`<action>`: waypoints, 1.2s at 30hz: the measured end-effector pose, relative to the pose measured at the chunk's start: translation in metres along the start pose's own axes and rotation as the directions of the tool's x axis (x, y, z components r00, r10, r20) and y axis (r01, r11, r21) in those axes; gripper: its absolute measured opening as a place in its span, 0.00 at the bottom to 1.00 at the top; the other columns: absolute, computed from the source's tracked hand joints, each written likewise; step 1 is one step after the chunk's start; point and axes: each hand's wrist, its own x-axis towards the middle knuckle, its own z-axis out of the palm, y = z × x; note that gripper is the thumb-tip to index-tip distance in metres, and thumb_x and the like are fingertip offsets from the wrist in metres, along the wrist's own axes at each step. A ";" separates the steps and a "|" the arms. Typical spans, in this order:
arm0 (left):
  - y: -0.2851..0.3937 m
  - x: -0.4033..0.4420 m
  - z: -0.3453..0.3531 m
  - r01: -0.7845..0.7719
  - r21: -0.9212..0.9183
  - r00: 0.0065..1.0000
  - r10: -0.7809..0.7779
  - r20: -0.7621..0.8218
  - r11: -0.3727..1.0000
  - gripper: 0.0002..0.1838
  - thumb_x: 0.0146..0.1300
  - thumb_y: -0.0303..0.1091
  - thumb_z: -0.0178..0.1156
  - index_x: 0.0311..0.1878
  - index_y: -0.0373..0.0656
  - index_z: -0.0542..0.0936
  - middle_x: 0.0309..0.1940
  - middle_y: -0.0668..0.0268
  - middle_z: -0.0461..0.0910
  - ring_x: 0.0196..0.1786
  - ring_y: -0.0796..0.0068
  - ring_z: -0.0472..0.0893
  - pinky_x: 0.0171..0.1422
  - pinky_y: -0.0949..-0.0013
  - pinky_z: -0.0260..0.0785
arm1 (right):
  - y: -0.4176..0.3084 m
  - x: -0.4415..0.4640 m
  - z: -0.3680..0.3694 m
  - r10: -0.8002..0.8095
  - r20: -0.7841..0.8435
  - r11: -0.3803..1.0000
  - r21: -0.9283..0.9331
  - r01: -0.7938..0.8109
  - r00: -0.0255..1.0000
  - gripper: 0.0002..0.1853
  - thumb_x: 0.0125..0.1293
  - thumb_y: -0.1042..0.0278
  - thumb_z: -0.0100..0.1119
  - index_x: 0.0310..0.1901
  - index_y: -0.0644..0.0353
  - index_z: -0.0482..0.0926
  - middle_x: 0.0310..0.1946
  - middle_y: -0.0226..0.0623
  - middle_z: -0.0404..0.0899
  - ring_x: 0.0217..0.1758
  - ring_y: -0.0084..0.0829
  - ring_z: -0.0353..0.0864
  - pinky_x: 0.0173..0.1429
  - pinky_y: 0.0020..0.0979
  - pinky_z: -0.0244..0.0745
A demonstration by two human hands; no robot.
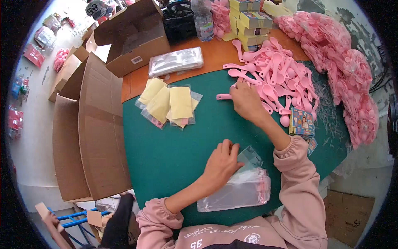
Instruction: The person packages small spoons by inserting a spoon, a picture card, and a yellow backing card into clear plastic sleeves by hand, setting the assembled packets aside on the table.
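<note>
At right fingers (240, 86), spoon (224, 96) (sideways), handle leftward

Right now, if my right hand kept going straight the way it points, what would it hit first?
Your right hand would probably meet the pink spoon just beyond its fingers, at the spoon pile's left edge; whether they already touch is unclear.

You have two bare hands (222, 164) (247, 101), one clear plastic bottle (203, 23), two stacks of transparent plastic bags (232, 195) (176, 61), one pink plastic spoon heap (277, 62).
</note>
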 end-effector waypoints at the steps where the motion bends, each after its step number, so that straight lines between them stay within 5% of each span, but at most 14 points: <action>1: 0.000 0.000 0.006 0.012 -0.107 1.000 -0.012 0.004 0.994 0.22 0.49 0.37 0.65 0.45 0.38 0.71 0.37 0.56 0.69 0.36 0.57 0.75 0.41 0.62 0.70 | 0.006 -0.005 -0.004 -0.001 0.000 1.000 -0.004 0.001 1.000 0.06 0.49 0.73 0.53 0.30 0.63 0.75 0.31 0.43 0.74 0.39 0.39 0.73 0.40 0.36 0.68; 4: -0.010 0.000 0.012 0.023 -0.241 0.999 -0.015 0.035 0.970 0.19 0.49 0.32 0.65 0.44 0.38 0.71 0.33 0.59 0.69 0.32 0.61 0.76 0.38 0.65 0.71 | 0.019 -0.015 -0.025 0.145 -0.085 0.955 0.273 -0.117 0.986 0.07 0.50 0.73 0.55 0.31 0.66 0.74 0.29 0.43 0.72 0.33 0.39 0.74 0.36 0.37 0.69; 6: -0.013 0.001 0.006 0.020 -0.275 0.998 -0.003 0.063 0.961 0.18 0.49 0.29 0.64 0.43 0.38 0.71 0.30 0.60 0.69 0.31 0.62 0.76 0.38 0.66 0.71 | 0.025 -0.024 -0.052 0.288 -0.098 0.752 0.638 -0.162 0.952 0.08 0.54 0.72 0.56 0.34 0.66 0.72 0.29 0.44 0.72 0.32 0.35 0.76 0.36 0.34 0.72; 10: -0.014 0.011 -0.004 0.059 -0.465 0.993 -0.005 0.116 0.883 0.11 0.53 0.25 0.59 0.39 0.36 0.70 0.32 0.60 0.75 0.36 0.69 0.78 0.39 0.71 0.71 | 0.024 -0.055 -0.082 0.415 0.000 0.528 0.815 -0.241 0.910 0.12 0.56 0.72 0.57 0.42 0.64 0.70 0.33 0.40 0.73 0.36 0.27 0.78 0.39 0.27 0.74; 12: -0.019 0.014 -0.003 0.016 -0.546 0.997 0.024 0.067 0.838 0.09 0.54 0.23 0.57 0.37 0.35 0.69 0.34 0.57 0.77 0.36 0.71 0.79 0.40 0.72 0.70 | 0.007 -0.066 -0.094 0.487 0.035 0.259 0.948 -0.183 0.872 0.18 0.57 0.77 0.57 0.49 0.63 0.67 0.37 0.37 0.73 0.39 0.25 0.78 0.41 0.24 0.75; 14: -0.027 0.016 0.001 0.349 -0.825 0.937 -0.175 0.302 0.445 0.08 0.58 0.26 0.57 0.38 0.37 0.68 0.34 0.59 0.80 0.37 0.78 0.79 0.41 0.76 0.70 | 0.003 -0.079 -0.092 0.486 0.066 0.256 0.943 -0.214 0.872 0.20 0.56 0.80 0.57 0.50 0.63 0.66 0.38 0.36 0.72 0.38 0.25 0.78 0.41 0.24 0.76; 15: -0.028 0.016 0.001 0.338 -0.854 0.940 -0.182 0.288 0.396 0.09 0.60 0.28 0.56 0.41 0.37 0.68 0.33 0.61 0.81 0.37 0.81 0.79 0.40 0.78 0.70 | 0.001 -0.084 -0.091 0.484 0.098 0.252 0.936 -0.246 0.869 0.22 0.55 0.82 0.57 0.52 0.63 0.66 0.38 0.35 0.71 0.37 0.25 0.78 0.41 0.24 0.77; 28: -0.029 0.022 -0.010 0.463 -0.807 0.881 -0.291 0.373 0.368 0.17 0.59 0.30 0.58 0.51 0.36 0.70 0.36 0.63 0.80 0.39 0.81 0.78 0.45 0.77 0.69 | -0.011 -0.094 -0.080 0.447 0.208 0.139 0.945 -0.297 0.870 0.16 0.58 0.79 0.55 0.50 0.67 0.68 0.38 0.35 0.71 0.36 0.24 0.78 0.38 0.24 0.80; 34: -0.025 0.025 -0.007 0.385 -0.862 0.920 -0.213 0.329 0.329 0.19 0.60 0.31 0.57 0.54 0.36 0.69 0.43 0.61 0.78 0.43 0.81 0.76 0.48 0.75 0.69 | -0.012 -0.095 -0.075 0.341 0.189 0.346 0.886 -0.310 0.921 0.10 0.60 0.75 0.53 0.44 0.66 0.74 0.35 0.32 0.73 0.33 0.21 0.77 0.36 0.20 0.78; 36: -0.021 0.027 -0.010 0.343 -0.897 0.930 -0.232 0.284 0.280 0.16 0.64 0.35 0.53 0.51 0.36 0.73 0.39 0.65 0.79 0.43 0.84 0.75 0.45 0.80 0.67 | -0.009 -0.097 -0.070 0.330 0.304 0.205 0.901 -0.382 0.894 0.09 0.60 0.75 0.55 0.43 0.63 0.74 0.30 0.30 0.73 0.30 0.19 0.75 0.33 0.19 0.75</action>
